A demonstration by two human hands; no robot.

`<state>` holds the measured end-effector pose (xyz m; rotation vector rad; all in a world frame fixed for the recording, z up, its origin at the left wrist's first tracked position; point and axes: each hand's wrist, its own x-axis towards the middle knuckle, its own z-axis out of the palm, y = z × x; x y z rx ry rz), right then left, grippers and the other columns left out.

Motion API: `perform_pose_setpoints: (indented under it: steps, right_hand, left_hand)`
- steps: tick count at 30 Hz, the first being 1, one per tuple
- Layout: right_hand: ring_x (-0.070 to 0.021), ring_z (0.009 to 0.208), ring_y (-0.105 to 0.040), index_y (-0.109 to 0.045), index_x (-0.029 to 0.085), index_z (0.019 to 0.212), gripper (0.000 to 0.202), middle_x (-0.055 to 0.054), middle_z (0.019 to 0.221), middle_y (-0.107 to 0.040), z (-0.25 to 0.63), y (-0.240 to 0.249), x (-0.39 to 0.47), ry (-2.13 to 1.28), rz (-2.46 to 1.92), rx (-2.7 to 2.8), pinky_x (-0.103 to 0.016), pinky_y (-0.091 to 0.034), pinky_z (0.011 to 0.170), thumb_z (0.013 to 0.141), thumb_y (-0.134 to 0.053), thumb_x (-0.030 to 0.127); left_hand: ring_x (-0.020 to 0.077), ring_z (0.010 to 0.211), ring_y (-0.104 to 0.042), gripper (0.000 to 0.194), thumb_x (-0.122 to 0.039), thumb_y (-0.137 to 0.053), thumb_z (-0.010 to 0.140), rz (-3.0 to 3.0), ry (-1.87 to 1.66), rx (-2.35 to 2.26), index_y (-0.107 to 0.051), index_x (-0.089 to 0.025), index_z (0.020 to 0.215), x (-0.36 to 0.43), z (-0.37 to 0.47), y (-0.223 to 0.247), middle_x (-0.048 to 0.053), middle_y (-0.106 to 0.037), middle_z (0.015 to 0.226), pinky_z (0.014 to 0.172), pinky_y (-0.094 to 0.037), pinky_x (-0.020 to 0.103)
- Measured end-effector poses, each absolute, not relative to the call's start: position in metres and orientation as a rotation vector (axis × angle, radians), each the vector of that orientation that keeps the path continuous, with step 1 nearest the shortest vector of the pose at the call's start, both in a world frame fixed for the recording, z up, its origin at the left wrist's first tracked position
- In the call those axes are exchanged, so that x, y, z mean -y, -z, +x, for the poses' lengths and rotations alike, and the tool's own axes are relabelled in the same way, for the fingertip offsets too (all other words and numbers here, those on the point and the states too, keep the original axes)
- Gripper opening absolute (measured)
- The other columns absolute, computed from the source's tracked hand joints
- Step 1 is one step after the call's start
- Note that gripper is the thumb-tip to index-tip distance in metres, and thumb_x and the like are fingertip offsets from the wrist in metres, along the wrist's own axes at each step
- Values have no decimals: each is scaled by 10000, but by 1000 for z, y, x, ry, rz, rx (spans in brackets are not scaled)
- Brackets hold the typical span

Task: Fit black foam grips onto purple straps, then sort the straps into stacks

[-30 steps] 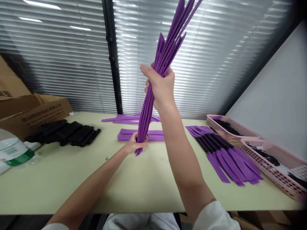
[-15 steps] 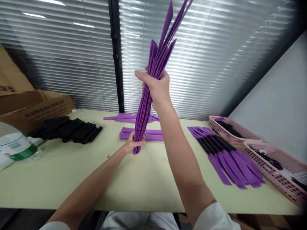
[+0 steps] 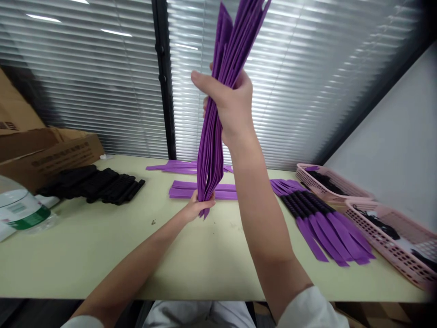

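Note:
A thick bundle of purple strips [image 3: 210,152] stands nearly upright above the table, leaning to the right at its top. My right hand [image 3: 232,100] is wrapped round its upper part, with the thumb across the front pointing left. Around the bundle's lower end my left hand [image 3: 200,206] is closed, and the strip tips poke out just below it. The strips bulge apart between my two hands. Behind the bundle, flat purple strips [image 3: 182,190] lie in a stack on the table, with more loose purple strips [image 3: 174,166] farther back.
On the right lie several purple strips with black wrapped middles [image 3: 321,228], beside two pink baskets [image 3: 372,228] holding black items. Black rolled pieces [image 3: 99,184], a cardboard box [image 3: 64,157] and a clear plastic container with a green label [image 3: 25,212] stand left. Window blinds [image 3: 102,91] rise behind the table [image 3: 112,250].
My right hand has moved up and slightly right along the bundle. My left hand has shifted a little right with the lower end. The strips between them now bulge wider apart.

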<state>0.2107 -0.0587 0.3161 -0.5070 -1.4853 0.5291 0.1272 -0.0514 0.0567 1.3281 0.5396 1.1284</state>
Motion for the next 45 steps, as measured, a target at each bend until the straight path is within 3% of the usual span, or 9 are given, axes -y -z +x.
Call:
perform_pose_setpoints:
  steps: [9, 21, 34, 45]
  right_hand:
    - [-142, 776, -621, -504, 245, 916, 383, 40, 802, -565, 227, -288, 41, -526, -531, 1482, -308, -550, 678, 699, -747, 448]
    - [-132, 744, -596, -493, 254, 925, 391, 57, 698, -547, 232, -290, 51, -520, -569, 1441, -294, -538, 675, 718, -744, 471]
    - [-107, 632, -584, -509, 249, 856, 383, 47, 735, -543, 245, -288, 50, -602, -606, 1404, -243, -539, 554, 669, -781, 442]
    - [-144, 696, -623, -520, 249, 892, 430, 17, 815, -583, 251, -286, 46, -604, -622, 1425, -291, -581, 598, 649, -786, 483]
  left_hand:
    - [103, 575, -529, 354, -157, -767, 562, 1056, -1138, -457, -609, -157, 879, 55, 136, -30, -47, -503, 622, 565, -427, 252]
    - [100, 582, -501, 415, -244, -791, 612, 1423, -1066, -507, -619, -158, 981, 54, 132, -36, -35, -519, 667, 545, -391, 243]
    - [116, 634, -499, 362, -238, -813, 553, 1335, -1099, -610, -572, -149, 808, 58, 139, -24, -24, -518, 689, 579, -394, 255]
    - [118, 615, -517, 389, -259, -847, 512, 1272, -1149, -651, -557, -150, 746, 58, 142, -17, -29, -534, 674, 570, -405, 254]
